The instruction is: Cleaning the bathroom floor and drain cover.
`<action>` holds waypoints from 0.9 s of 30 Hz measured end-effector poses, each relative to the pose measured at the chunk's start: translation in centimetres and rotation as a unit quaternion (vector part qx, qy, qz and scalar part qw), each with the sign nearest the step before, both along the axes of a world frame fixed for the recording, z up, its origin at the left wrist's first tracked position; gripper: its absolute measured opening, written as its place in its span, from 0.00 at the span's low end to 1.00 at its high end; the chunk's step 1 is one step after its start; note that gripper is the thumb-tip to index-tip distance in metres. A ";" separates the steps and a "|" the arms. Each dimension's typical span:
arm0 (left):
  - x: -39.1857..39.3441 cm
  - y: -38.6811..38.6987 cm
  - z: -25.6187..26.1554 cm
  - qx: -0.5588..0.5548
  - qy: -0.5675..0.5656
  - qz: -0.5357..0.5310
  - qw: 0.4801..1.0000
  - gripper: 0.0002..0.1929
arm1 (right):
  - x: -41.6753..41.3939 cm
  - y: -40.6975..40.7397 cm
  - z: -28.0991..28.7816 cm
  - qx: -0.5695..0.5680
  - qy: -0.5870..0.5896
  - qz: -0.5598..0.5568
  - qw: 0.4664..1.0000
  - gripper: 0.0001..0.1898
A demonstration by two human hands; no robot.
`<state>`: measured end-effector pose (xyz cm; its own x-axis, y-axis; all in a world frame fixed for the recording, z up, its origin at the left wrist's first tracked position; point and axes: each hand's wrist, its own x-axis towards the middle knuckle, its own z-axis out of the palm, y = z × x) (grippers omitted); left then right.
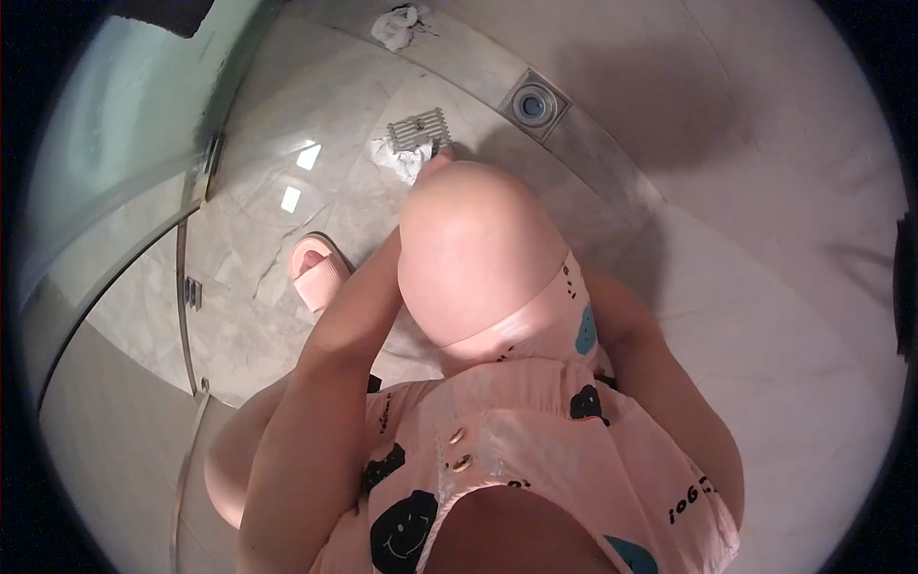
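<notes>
A slotted metal drain grate (419,129) is just beyond my raised bent knee. Crumpled white tissue (401,159) lies against its near edge. A few fingers of my left hand (436,163), in line with the left forearm, show beside the tissue and the grate. The knee covers the rest of that hand, so its grip on either thing is unclear. My right forearm passes behind the same leg, and the right hand is hidden there. The uncovered floor drain (534,106), a square metal frame around a round opening, is set in the floor to the right of the grate.
Another crumpled white tissue (399,27) with dark strands beside it lies farther off. A pink slipper (319,276) with a foot in it stands on the marble-look tile floor (265,237). To the left is a glass shower panel (122,143); a pale wall (774,237) rises at the right.
</notes>
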<state>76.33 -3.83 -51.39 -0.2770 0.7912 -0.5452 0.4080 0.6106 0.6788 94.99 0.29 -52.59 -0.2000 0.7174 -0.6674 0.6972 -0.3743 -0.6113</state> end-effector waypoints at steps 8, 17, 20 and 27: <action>-12.3 -0.5 1.8 0.103 -0.257 0.391 0.878 0.05 | -13.4 6.7 3.0 0.034 0.257 0.054 0.964 0.13; -12.1 -2.4 0.4 0.206 -0.381 0.540 0.722 0.06 | -22.7 3.3 3.4 0.245 0.285 0.335 0.864 0.11; -11.5 -2.4 0.9 0.237 -0.364 0.537 0.723 0.06 | -23.3 3.6 2.1 0.395 0.248 0.377 0.800 0.10; -12.3 -4.1 0.4 0.183 -0.342 0.573 0.722 0.07 | -21.6 9.3 -0.8 0.400 0.144 0.271 0.864 0.11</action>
<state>64.05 -7.97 -51.02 -0.6294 0.3813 -0.6771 -0.7294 0.0108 0.6840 73.36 9.55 -53.42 -0.7258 0.6752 0.1317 0.4143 0.5819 -0.6999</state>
